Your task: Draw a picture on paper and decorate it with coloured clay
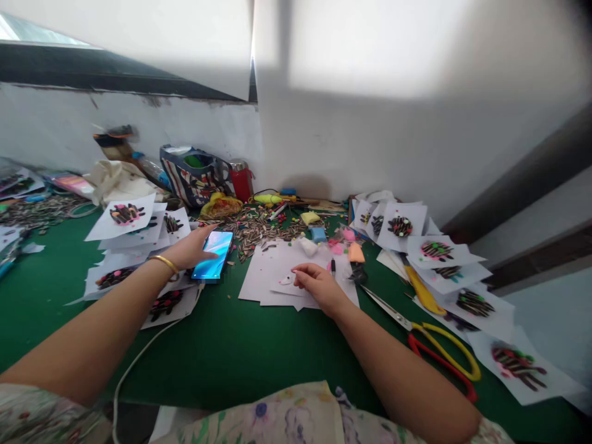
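Note:
My left hand (190,250) grips the left side of a lit phone (217,253), thumb across its blue screen and the other fingers partly hidden behind it. A white cable (161,331) runs from the phone's lower edge. My right hand (319,287) is closed in a pinch over a stack of white paper (256,287). What its fingertips hold is too small to make out. Right beside them, on the top sheet, lies a small white clay shape (287,280) with a dark dot and a pinkish end. A black pen (332,267) lies near this hand.
Scissors (402,317) with red and yellow handles lie at right. Cards decorated with seeds and clay pile up left (127,213) and right (472,302). Loose seeds (259,228), clay packets (318,234), a striped bag (197,179) and a red bottle (241,180) stand behind.

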The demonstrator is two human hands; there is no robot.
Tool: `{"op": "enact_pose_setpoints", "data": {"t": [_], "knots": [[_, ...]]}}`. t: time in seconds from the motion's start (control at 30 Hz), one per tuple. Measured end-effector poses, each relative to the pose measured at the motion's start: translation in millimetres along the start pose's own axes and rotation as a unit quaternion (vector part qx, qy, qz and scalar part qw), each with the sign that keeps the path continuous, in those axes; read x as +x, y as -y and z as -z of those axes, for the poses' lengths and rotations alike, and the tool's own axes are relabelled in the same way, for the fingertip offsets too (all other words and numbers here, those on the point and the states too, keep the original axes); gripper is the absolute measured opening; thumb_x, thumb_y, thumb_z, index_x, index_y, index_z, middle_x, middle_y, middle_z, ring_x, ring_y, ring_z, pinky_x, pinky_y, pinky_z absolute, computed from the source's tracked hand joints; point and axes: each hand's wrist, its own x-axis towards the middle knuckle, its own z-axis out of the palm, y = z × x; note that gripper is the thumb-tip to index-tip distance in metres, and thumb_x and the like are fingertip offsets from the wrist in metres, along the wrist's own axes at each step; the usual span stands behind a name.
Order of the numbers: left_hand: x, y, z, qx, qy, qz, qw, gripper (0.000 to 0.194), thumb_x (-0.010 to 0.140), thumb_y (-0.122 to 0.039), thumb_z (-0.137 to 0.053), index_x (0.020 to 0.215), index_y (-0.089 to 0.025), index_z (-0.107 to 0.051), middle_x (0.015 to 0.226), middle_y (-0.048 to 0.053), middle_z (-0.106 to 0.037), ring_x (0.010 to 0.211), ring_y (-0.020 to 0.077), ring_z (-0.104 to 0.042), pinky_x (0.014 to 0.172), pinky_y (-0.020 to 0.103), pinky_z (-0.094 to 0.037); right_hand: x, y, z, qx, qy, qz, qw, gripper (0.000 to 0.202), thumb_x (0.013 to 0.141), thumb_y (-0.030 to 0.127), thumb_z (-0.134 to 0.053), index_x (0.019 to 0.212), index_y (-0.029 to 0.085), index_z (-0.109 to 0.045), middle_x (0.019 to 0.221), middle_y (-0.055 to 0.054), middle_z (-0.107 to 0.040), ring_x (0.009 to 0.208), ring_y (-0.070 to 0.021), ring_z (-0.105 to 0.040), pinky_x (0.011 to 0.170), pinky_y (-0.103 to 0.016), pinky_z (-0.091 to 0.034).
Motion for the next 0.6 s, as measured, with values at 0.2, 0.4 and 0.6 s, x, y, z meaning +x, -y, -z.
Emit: {"op": "enact_pose_setpoints", "data": {"t": [0.2,0.4,0.6], "knots": [[-16.1,10.5,-8.7,0.017,0.009,-0.05,0.999,0.086,0.075,-0.041,-0.063,0.149,-0.013,-0.029,0.151,0.016,-0.037,0.135,0.0317,-0.04,0.112,0.041,-0.033,1.3,-2.4,1.0,-0.006,0.001,-0.009,1.0,0.036,0.074,0.049,-0.07,0.093,0.019,-0.067,0.071,0.0,-0.064,0.069,-0.0142,-0.054,0.07,-0.03,-0.041],[-6.9,-5.0,-13.6,0.048,-0.104,0.016,0.993,0.054,0.09,-0.022,-0.038,0.144,-0.016,-0.037,0.141,0.014,-0.05,0.125,0.0285,-0.051,0.104,0.041,-0.041,2.0,-4.4,2.2,-0.009,0.004,-0.007,1.0,0.033,0.076,0.047,-0.069,0.094,0.019,-0.067,0.072,0.0,-0.064,0.069,-0.0142,-0.054,0.071,-0.03,-0.041],[-6.2,-3.7,-7.5,0.057,-0.081,0.077,0.992,0.05,0.087,-0.026,-0.042,0.136,-0.013,-0.049,0.122,0.016,-0.063,0.111,0.0314,-0.06,0.093,0.042,-0.047,1.3,-2.9,0.7,-0.007,0.001,-0.007,1.0,0.033,0.075,0.047,-0.069,0.093,0.019,-0.067,0.071,0.0,-0.064,0.069,-0.0138,-0.054,0.071,-0.03,-0.041]]}}
